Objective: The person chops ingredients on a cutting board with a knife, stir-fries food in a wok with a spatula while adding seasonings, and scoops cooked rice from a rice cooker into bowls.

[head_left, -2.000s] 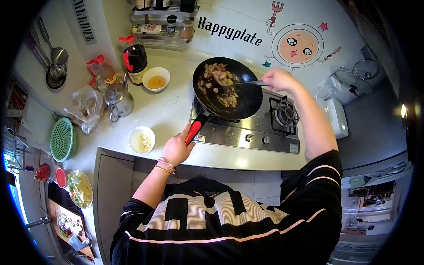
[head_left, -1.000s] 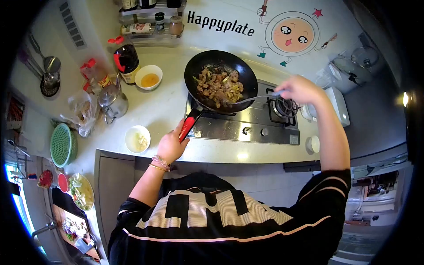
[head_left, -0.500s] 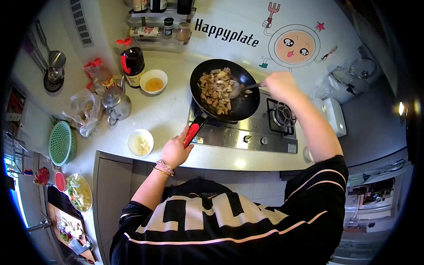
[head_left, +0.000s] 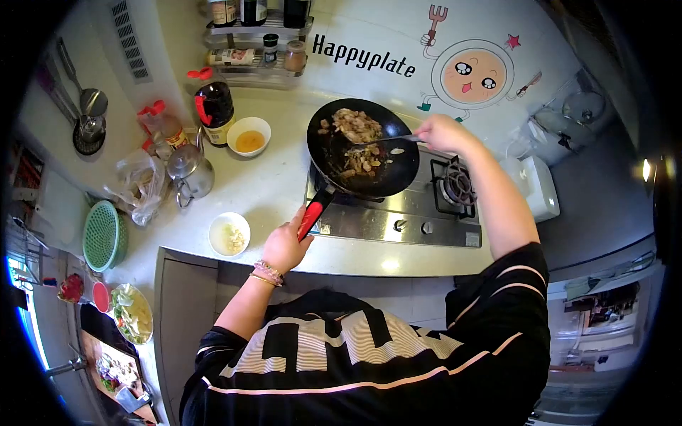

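Note:
A black wok (head_left: 399, 169) sits over the left burner of the gas stove, with browned meat pieces (head_left: 357, 126) heaped at its far side and more near its middle. My left hand (head_left: 286, 245) is closed around its red and black handle (head_left: 312, 214). My right hand (head_left: 446, 135) grips a metal spatula (head_left: 401, 138) reaching into the wok from the right; its head is partly lost among the food. Left of the wok are a bowl of yellowish liquid (head_left: 249, 137) and a small white bowl with chopped pale pieces (head_left: 229, 235).
The gas stove (head_left: 369, 226) has a bare right burner (head_left: 455, 189). Along the left counter stand a dark sauce bottle (head_left: 214, 113), a metal pot (head_left: 190, 172), a green basket (head_left: 105, 236) and a plate of cut vegetables (head_left: 131, 314). A cutting board (head_left: 96, 348) lies at lower left.
The spatula has shifted within the wok, and part of the meat is now pushed up toward the far side, baring the dark bottom. My left hand stays on the handle.

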The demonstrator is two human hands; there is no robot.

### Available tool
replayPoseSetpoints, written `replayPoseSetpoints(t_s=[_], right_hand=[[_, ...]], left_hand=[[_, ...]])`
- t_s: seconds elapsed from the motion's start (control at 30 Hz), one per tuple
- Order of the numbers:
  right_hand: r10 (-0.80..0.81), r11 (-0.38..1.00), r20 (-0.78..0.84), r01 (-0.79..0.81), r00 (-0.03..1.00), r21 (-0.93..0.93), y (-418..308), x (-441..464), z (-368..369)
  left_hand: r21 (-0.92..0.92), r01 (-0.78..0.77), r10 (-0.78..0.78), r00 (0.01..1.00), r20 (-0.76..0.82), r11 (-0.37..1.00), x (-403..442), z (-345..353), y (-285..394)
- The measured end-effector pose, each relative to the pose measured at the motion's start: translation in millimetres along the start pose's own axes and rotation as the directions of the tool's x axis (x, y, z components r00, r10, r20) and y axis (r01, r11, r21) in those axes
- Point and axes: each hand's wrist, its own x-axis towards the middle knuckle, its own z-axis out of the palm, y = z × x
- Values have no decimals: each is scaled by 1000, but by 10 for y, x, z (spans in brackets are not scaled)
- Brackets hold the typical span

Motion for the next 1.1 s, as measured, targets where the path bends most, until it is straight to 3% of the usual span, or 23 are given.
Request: replayPoseSetpoints(t_s=[0.1, 0.2, 0.27, 0.33, 0.4, 0.5, 0.6, 0.63, 0.73, 0.87, 0.9, 1.03, 1.1], right_hand=[[185, 967, 15, -185, 983, 178, 116, -165, -219], [39, 995, -90, -47, 995, -87, 121, 32, 33], [-93, 991, -116, 81, 989, -104, -5, 171, 384], [-95, 995, -94, 91, 991, -41, -165, 58, 388], [-49, 998, 76, 46, 996, 45, -280, -209, -20], [-9, 995, 293, 37, 956, -89, -211, -342, -403], [17, 819, 243, 126, 970, -560, -311, -355, -407], [33, 812, 88, 25, 996, -584, -239, -267, -256], [-20, 801, -35, -5, 999, -598, -243, -69, 50], [-305, 854, -198, 176, 932, -489, -61, -230, 152], [-175, 859, -178, 62, 968, -508, -110, -344, 31], [14, 859, 80, 29, 997, -512, -162, -560, -324], [-131, 926, 222, 199, 966, -322, -224, -484, -248]], left_hand=[[15, -5, 5, 1000, -16, 1000, 4, 13, -23], [13, -21, 21, 999, -24, 1000, 5, 18, -36], [28, -10, 11, 1000, -9, 1000, 3, -11, -1], [31, -9, 9, 1000, -9, 999, 21, -14, 5], [18, -16, 16, 1000, -6, 1000, 15, 21, -32], [33, -11, 11, 1000, -4, 999, 19, 29, -33], [39, -11, 11, 1000, 6, 999, 10, -4, -6], [35, -5, 5, 1000, 12, 999, 11, -7, -2], [33, 2, -2, 1000, 21, 999, 7, -13, -2], [21, -25, 25, 1000, 3, 999, 15, 9, -36], [13, -31, 31, 1000, 1, 999, 16, 14, -43], [25, -27, 27, 1000, 0, 999, 25, -10, -15], [26, -31, 31, 1000, 4, 999, 16, -16, -9]])
